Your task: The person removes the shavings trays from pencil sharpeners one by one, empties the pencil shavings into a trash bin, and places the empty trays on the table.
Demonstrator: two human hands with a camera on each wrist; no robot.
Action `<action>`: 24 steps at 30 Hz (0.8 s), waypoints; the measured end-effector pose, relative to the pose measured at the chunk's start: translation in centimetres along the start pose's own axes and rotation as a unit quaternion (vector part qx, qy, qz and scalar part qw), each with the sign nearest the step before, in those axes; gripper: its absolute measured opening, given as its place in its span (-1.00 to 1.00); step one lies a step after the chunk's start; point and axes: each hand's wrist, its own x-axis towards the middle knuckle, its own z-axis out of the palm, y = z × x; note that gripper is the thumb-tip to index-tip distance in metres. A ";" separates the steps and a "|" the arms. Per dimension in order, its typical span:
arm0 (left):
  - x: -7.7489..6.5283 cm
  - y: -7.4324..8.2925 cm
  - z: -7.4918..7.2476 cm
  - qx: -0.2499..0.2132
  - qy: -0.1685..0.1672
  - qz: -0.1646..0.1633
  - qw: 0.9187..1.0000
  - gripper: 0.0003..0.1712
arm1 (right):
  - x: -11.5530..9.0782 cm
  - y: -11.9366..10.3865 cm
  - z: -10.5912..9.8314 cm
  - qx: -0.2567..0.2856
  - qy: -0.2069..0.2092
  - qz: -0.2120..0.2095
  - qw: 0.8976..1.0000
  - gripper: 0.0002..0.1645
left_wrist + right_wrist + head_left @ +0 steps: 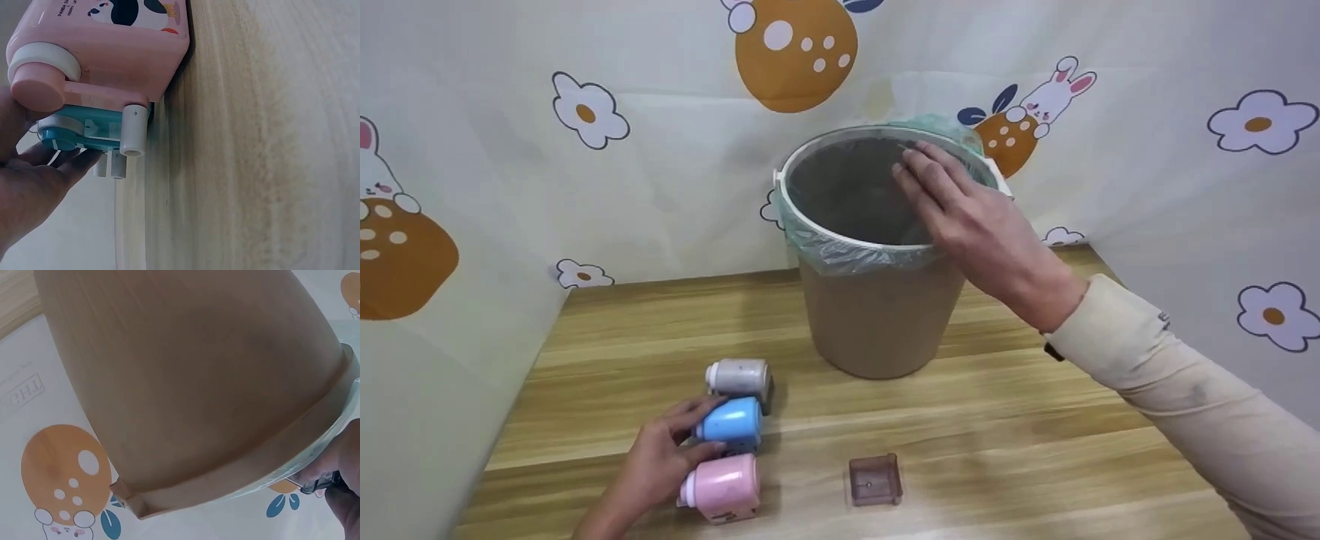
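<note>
My left hand (656,454) grips the blue bottle (733,421), index finger along its far side and thumb on the near side. Beside it, the pink bottle (725,484) lies nearest me and a grey bottle (741,375) farthest, their necks to the left. In the left wrist view, the pink bottle (124,50) has a white collar and an arm ending in a white tube (134,129). My right hand (975,217) reaches over the rim of a brown bin (885,322). A small dark object (322,482) shows between thumb and finger in the right wrist view; its kind is unclear.
A green-tinted clear bag (840,251) lines the bin and folds over its white rim. On the wooden table (1020,420), a small translucent purplish square tray (875,480) sits right of the pink bottle. Printed fabric (675,187) encloses the back and sides.
</note>
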 end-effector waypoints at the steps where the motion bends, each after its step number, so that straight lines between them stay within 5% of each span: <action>1: 0.0 0.0 0.0 0.000 -0.001 0.005 1.000 -0.40 | 0.0 0.0 0.0 0.006 0.003 0.008 1.000 -0.47; 8: 0.1 0.1 0.0 0.003 0.001 -0.004 1.000 -0.39 | 0.0 0.2 -0.1 0.064 0.018 0.064 0.996 -0.51; 14: 0.1 0.1 0.0 0.006 -0.002 0.019 1.000 -0.40 | 0.0 0.2 -0.3 0.194 0.022 0.152 0.969 -0.44; 21: 0.1 -0.1 -0.2 0.007 -0.007 0.023 1.000 -0.40 | -0.3 0.1 -0.3 0.234 0.012 0.183 0.955 -0.34; 24: 0.1 0.0 -0.2 0.006 -0.008 0.017 1.000 -0.40 | -0.5 -0.2 -0.4 0.265 -0.003 0.221 0.939 -0.30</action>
